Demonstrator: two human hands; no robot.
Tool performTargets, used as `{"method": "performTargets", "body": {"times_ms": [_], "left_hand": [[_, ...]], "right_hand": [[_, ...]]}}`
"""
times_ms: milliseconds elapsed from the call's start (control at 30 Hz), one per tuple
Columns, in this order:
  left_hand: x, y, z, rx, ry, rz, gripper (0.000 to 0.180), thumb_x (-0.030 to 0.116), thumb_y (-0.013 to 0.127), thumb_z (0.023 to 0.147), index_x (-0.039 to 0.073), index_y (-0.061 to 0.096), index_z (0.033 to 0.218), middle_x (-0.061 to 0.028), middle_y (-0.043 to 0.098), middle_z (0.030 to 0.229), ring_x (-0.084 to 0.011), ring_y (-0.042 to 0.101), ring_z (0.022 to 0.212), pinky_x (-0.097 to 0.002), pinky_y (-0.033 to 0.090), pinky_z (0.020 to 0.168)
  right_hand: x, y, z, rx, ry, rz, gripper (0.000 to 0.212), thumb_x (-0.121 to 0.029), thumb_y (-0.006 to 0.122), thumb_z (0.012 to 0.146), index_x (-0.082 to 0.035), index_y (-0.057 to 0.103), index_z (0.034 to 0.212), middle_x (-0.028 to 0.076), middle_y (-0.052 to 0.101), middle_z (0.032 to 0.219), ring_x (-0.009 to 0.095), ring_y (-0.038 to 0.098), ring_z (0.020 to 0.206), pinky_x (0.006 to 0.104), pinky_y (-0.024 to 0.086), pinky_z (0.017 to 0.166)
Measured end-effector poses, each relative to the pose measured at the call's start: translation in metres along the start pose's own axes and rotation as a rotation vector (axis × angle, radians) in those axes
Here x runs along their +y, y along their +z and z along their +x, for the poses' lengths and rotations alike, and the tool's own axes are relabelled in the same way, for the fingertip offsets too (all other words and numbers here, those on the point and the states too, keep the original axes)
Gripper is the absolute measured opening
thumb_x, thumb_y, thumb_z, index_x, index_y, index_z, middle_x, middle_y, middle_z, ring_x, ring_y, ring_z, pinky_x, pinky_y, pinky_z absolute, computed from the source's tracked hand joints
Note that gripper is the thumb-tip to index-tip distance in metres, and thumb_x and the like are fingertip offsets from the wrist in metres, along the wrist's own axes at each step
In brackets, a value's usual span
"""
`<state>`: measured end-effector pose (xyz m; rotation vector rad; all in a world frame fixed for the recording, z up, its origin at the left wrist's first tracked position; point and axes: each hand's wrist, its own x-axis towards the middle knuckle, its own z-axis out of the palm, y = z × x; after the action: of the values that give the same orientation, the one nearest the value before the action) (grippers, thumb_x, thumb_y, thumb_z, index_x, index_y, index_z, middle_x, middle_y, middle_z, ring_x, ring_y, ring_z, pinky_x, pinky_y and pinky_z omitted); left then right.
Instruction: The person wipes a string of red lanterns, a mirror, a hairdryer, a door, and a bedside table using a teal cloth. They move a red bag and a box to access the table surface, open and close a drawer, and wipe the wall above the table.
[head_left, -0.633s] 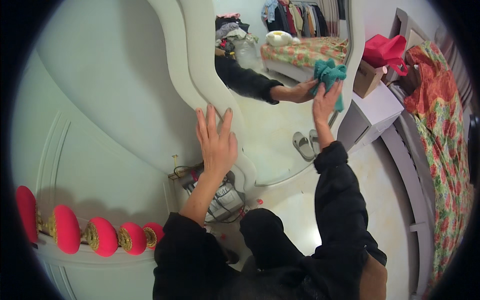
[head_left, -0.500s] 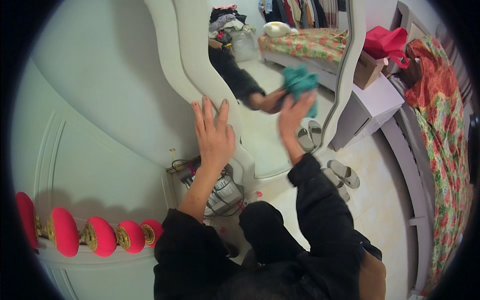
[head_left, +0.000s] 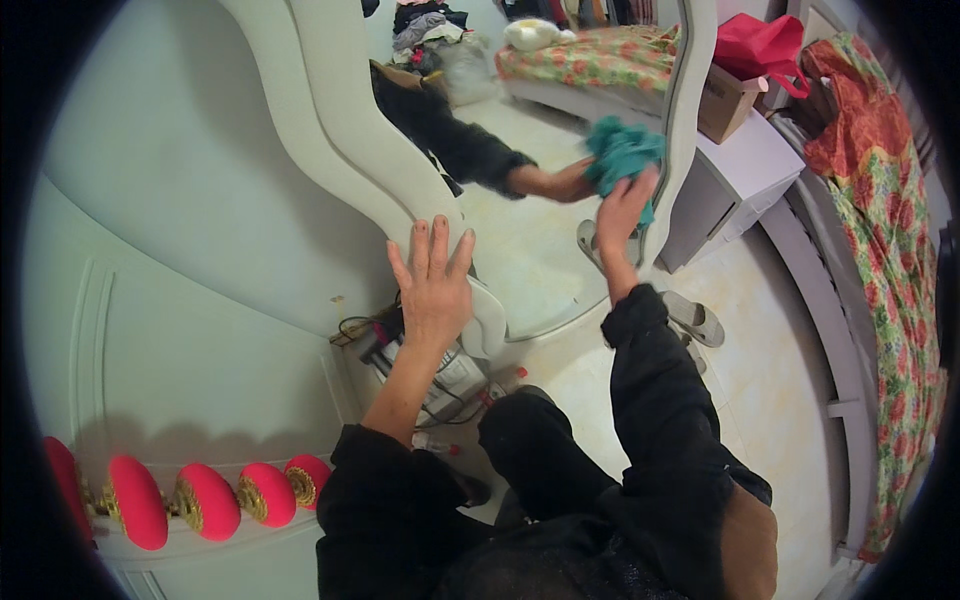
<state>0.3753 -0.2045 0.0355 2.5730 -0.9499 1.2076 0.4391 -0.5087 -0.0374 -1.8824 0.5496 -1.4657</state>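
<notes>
A tall mirror (head_left: 520, 265) with a wavy, cream-coloured frame (head_left: 345, 145) stands in front of me. My left hand (head_left: 436, 290) lies on the left part of that frame, fingers spread. In my right hand (head_left: 622, 222) is a crumpled teal cloth (head_left: 625, 155), pressed to the glass close to the mirror's right edge. The glass reflects the cloth and my right arm in its dark sleeve, so the cloth and its reflection run together. The right fingers are partly hidden and slightly blurred.
Right of the mirror, a white bedside cabinet (head_left: 745, 170) carries a cardboard box (head_left: 728, 103) and a red bag (head_left: 760, 48). Beyond it is a bed with a floral cover (head_left: 885, 250). Grey slippers (head_left: 695, 318) lie on the floor. Cables and a power strip (head_left: 445, 385) sit below the frame. Red ornaments (head_left: 208, 500) line the left.
My right hand has moved the teal cloth rightward across the glass, toward the mirror's right edge. My left hand remains on the frame, its fingers a little more spread. The view has shifted slightly.
</notes>
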Motion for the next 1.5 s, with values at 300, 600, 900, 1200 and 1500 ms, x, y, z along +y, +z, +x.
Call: {"method": "performTargets", "body": {"times_ms": [300,600,900,1200,1500], "left_hand": [[-0.012,0.011,-0.013,0.025,-0.058,-0.076,0.058,0.004,0.062,0.079,0.003,0.049,0.136,-0.0160,0.041,0.149,-0.0350,0.036,0.141,-0.0641,0.019,0.114],[-0.014,0.015,-0.019,-0.033,0.050,-0.026,0.067,0.006,0.059,0.083,0.002,0.036,0.146,-0.0255,0.031,0.152,-0.0455,0.028,0.142,-0.0676,0.016,0.112],[-0.007,0.021,-0.023,-0.035,-0.006,-0.003,0.068,0.004,0.058,0.084,0.005,0.034,0.147,-0.0240,0.027,0.155,-0.0433,0.025,0.144,-0.0658,0.014,0.113],[-0.020,0.018,-0.033,-0.099,0.048,0.043,0.072,0.005,0.065,0.080,0.013,0.039,0.146,-0.0129,0.034,0.152,-0.0340,0.033,0.142,-0.0584,0.021,0.115],[-0.018,0.020,-0.036,-0.101,0.029,0.036,0.071,0.003,0.065,0.082,0.013,0.036,0.147,-0.0163,0.031,0.152,-0.0376,0.029,0.143,-0.0605,0.018,0.115]], "right_hand": [[-0.153,0.024,-0.062,-0.140,-0.513,0.220,0.050,-0.018,0.065,0.081,-0.016,0.052,0.130,0.021,0.036,0.150,0.054,0.021,0.141,0.0708,0.021,0.107],[0.035,-0.021,-0.047,-0.226,-0.380,0.041,0.051,-0.006,0.056,0.087,-0.004,0.044,0.137,0.024,0.035,0.150,0.050,0.029,0.139,0.0564,0.027,0.113],[0.002,0.002,-0.132,-0.198,0.183,0.176,0.066,-0.027,0.048,0.102,0.009,0.020,0.149,0.035,0.011,0.156,0.045,0.010,0.147,0.0489,0.009,0.119],[-0.026,-0.021,-0.194,-0.454,-0.208,0.160,0.058,-0.007,0.066,0.077,-0.001,0.046,0.131,0.030,0.024,0.153,0.057,0.019,0.140,0.0619,0.019,0.114],[0.139,-0.004,-0.109,-0.064,0.478,0.210,0.058,-0.019,0.054,0.093,0.008,0.033,0.140,0.027,0.041,0.137,0.040,0.043,0.125,0.0445,0.031,0.108]]}}
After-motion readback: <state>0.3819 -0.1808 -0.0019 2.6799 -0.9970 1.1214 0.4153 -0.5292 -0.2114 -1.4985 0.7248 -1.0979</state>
